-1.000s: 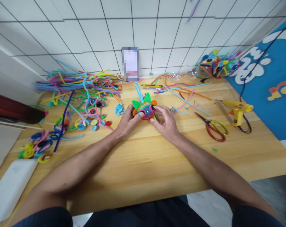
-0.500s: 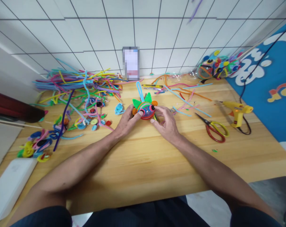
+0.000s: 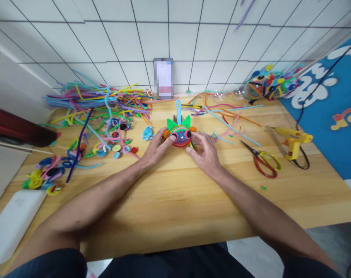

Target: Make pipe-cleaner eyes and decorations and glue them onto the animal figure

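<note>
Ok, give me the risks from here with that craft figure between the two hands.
The upright blue loop on the craft figure looks thin and could bend if knocked. The left hand's thumb presses near one eye, so a hard squeeze might shift it. Off to the right, the yellow glue gun shows an orange light and may be hot; its nozzle points toward loose pipe cleaners and could scorch one.

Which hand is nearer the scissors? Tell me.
Right: the right hand is left of the scissors; the left hand is farther left, beyond the colourful craft figure.
</note>
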Motion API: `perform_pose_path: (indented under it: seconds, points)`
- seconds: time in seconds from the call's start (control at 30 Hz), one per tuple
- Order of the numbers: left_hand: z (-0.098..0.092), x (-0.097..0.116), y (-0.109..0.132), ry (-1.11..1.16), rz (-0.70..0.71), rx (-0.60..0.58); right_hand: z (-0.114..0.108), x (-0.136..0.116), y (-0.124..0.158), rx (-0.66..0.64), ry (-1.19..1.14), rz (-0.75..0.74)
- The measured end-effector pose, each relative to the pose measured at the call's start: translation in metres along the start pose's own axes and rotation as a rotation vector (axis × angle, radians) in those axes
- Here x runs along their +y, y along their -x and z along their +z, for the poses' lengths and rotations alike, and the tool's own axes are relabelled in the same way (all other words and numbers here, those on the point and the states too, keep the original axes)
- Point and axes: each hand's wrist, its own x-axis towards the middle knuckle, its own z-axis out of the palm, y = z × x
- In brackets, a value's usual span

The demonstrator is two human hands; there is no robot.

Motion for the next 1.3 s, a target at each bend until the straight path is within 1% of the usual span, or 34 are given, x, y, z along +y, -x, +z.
perform_pose_path:
  seconds: [0.17, 0.3, 0.47, 0.63, 0.73, 0.87, 1.0, 1.1, 1.17, 1.3]
  points:
    - [-0.001, 0.0, 0.006, 0.068, 0.01, 0.023, -0.004, -0.001, 0.007, 0.002, -0.008, 0.056]
    - [-0.005, -0.002, 0.013, 0.142, -0.052, 0.075, -0.009, 0.002, 0.013, 0.034, -0.003, 0.118]
    - [-0.009, 0.009, 0.018, 0.164, -0.137, 0.032, -0.013, 0.006, 0.02, 0.033, -0.03, 0.207]
    - [-0.01, 0.015, 0.017, 0.176, -0.17, 0.013, -0.015, 0.007, 0.023, 0.053, -0.032, 0.207]
    - [-0.009, 0.012, 0.018, 0.159, -0.142, 0.007, -0.014, 0.005, 0.019, 0.055, 0.004, 0.154]
    - [-0.008, 0.0, 0.016, 0.146, -0.09, 0.017, -0.013, 0.004, 0.011, 0.079, 0.065, 0.076]
    - [-0.007, -0.009, 0.01, 0.109, -0.03, 0.099, -0.012, 0.002, 0.003, 0.12, 0.065, 0.02]
    - [-0.008, -0.005, 0.008, 0.013, 0.072, 0.203, -0.015, -0.004, -0.003, 0.131, 0.101, -0.046]
    - [-0.011, 0.002, 0.009, -0.082, 0.148, 0.243, -0.019, -0.009, -0.009, 0.138, 0.128, -0.075]
    - [-0.014, 0.013, 0.012, -0.311, 0.277, 0.23, -0.025, -0.01, -0.026, 0.123, 0.133, -0.095]
